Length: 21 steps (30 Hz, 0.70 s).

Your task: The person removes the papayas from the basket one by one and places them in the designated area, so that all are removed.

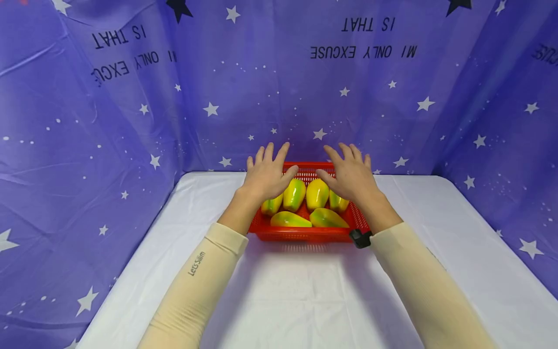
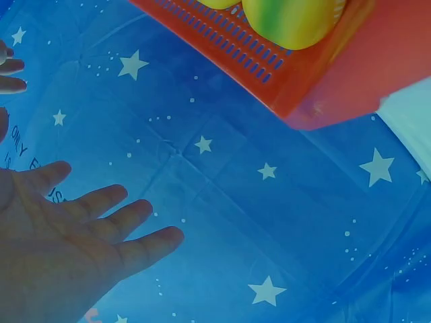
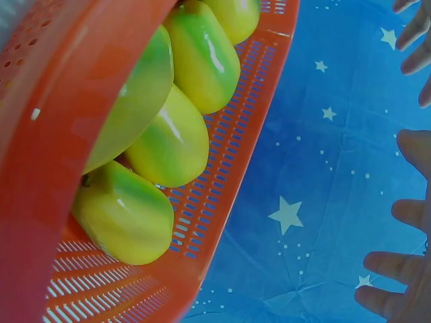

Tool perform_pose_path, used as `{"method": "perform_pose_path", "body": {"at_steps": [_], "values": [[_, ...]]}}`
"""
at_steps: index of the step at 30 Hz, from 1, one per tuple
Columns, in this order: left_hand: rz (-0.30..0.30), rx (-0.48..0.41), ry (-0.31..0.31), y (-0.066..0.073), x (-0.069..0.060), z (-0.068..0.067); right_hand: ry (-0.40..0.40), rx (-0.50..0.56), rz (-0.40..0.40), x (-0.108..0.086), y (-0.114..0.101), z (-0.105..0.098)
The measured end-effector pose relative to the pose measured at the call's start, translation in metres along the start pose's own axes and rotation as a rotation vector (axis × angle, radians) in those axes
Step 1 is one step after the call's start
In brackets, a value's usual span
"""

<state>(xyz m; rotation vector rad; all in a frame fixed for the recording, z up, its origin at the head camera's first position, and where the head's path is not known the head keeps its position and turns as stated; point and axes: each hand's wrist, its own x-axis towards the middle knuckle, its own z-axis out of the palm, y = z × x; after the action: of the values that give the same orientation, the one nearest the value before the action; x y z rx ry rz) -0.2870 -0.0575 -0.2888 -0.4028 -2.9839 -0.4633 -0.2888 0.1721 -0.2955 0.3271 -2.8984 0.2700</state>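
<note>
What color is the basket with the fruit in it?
The basket is red; the head view shows it best, with the fruit inside.

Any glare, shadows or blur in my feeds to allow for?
Head: bright glare on the fruit, soft shadows on the table; left wrist: strong blue cast on the backdrop, purple in the head view; right wrist: the basket's near rim is blurred, with small highlights on the fruit.

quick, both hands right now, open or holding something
Left hand: open, holding nothing.
Right hand: open, holding nothing.
</note>
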Motion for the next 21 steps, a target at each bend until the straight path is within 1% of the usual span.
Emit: {"method": "perform_pose_path", "body": {"at_steps": [8,12,14,17,21], "values": [[-0.022,-0.013,-0.010,-0.007,-0.002,-0.001,-0.032,0.019,0.002,-0.001,-0.001,0.002],[-0.045,-0.032,-0.017,-0.016,-0.005,-0.003,-0.062,0.024,0.003,-0.001,-0.004,0.002],[-0.060,-0.061,-0.027,-0.022,-0.007,-0.002,-0.074,0.026,0.001,-0.002,-0.005,0.002],[-0.090,-0.106,-0.049,-0.032,-0.010,0.004,-0.086,0.032,-0.008,-0.003,-0.007,0.003],[-0.138,-0.136,-0.071,-0.050,-0.016,0.018,-0.113,0.034,-0.032,-0.006,-0.008,0.006]]}}
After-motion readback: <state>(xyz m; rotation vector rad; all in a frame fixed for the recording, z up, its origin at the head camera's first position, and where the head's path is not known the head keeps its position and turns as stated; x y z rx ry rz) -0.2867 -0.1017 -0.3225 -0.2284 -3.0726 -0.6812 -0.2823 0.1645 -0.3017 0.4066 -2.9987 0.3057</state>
